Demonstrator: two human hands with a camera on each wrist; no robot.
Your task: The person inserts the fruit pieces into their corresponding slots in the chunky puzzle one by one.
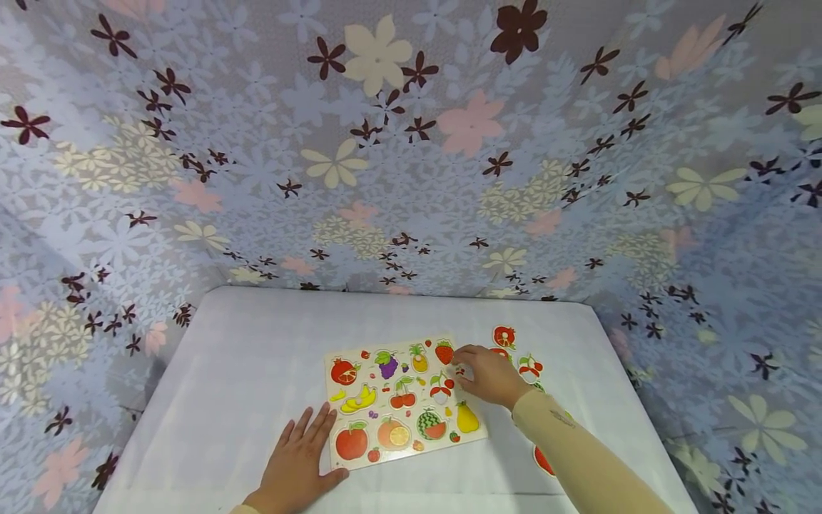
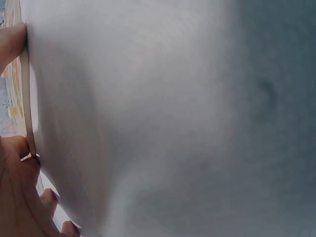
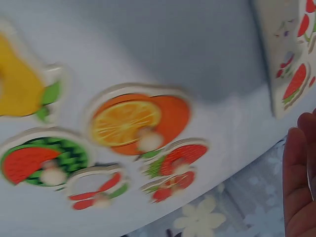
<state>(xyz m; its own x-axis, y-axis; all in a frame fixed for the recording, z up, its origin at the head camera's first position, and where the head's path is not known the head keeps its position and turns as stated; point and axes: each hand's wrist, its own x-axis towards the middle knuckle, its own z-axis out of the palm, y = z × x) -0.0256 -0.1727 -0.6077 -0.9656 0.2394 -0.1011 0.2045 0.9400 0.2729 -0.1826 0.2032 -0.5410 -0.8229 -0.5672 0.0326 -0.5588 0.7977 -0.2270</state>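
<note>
A fruit puzzle board (image 1: 411, 386) lies on the white table. My left hand (image 1: 297, 455) rests spread at its left edge, fingertips touching the border and thumb near the front corner. In the left wrist view, fingers (image 2: 14, 43) meet the board's edge. My right hand (image 1: 491, 375) reaches over the board's right border, beside the strawberry picture (image 1: 444, 351). Its thumb and forefinger stand apart around a gap where the board's print shows; I see no piece between them. Only some fingers (image 3: 298, 170) appear in the right wrist view.
Loose knobbed pieces lie right of the board: an orange (image 3: 173, 116), a watermelon (image 3: 74, 150), a yellow pear (image 3: 19, 81), a strawberry (image 3: 185, 157), a pomegranate (image 1: 504, 336) and a red-and-white fruit (image 1: 530, 368). The right forearm partly covers them. Flowered cloth (image 1: 398, 178) walls surround the table.
</note>
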